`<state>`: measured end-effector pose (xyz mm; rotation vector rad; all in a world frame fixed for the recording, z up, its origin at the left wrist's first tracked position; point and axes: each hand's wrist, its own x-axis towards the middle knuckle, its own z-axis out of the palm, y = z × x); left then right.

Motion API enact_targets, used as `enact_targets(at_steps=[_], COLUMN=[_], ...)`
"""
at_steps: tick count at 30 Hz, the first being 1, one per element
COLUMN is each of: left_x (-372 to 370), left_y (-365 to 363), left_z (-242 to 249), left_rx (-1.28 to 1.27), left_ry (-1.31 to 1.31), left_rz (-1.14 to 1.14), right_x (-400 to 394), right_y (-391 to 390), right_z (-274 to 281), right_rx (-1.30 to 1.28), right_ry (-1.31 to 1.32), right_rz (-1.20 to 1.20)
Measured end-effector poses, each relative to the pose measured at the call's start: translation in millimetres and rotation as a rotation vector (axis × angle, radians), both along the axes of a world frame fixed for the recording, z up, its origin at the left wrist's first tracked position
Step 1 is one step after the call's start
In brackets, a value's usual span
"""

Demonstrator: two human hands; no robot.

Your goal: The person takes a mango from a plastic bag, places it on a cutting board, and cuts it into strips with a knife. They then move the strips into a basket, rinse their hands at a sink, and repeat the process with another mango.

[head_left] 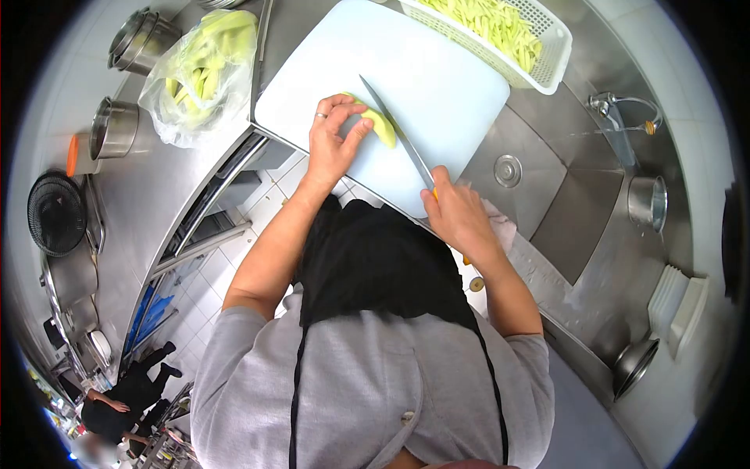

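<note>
A pale green, peeled vegetable piece lies on the white cutting board. The fingers of my left hand, a ring on one of them, are closed on its upper left end. Wrapped around the handle of a kitchen knife, my right hand is at the board's lower right edge. The long blade slants up and left across the board, its edge close along the right side of the piece. Part of an orange handle shows by my thumb.
Pale green strips fill a white plastic basket at the board's upper right. A clear plastic bag of peeled pieces sits at left. Right of the board are a sink and a faucet. Another person is at lower left.
</note>
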<state>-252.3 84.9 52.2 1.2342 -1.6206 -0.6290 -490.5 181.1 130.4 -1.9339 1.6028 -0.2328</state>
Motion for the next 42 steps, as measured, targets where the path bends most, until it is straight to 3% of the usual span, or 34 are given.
enact_targets(at_steps=[13,42], left_x=[-1.5,-2.1], left_y=[-0.4,-4.1], left_z=[-5.0,-7.5], left_rx=[-0.218,-0.252], left_ry=[-0.191,-0.218], left_rz=[-0.003,-0.066], right_x=[-4.5,13.3], right_y=[19.5,48.8], right_z=[43.7,81.2], right_rx=[-0.226,-0.053], right_ry=[0.113,0.279], right_rz=[0.098,0.021])
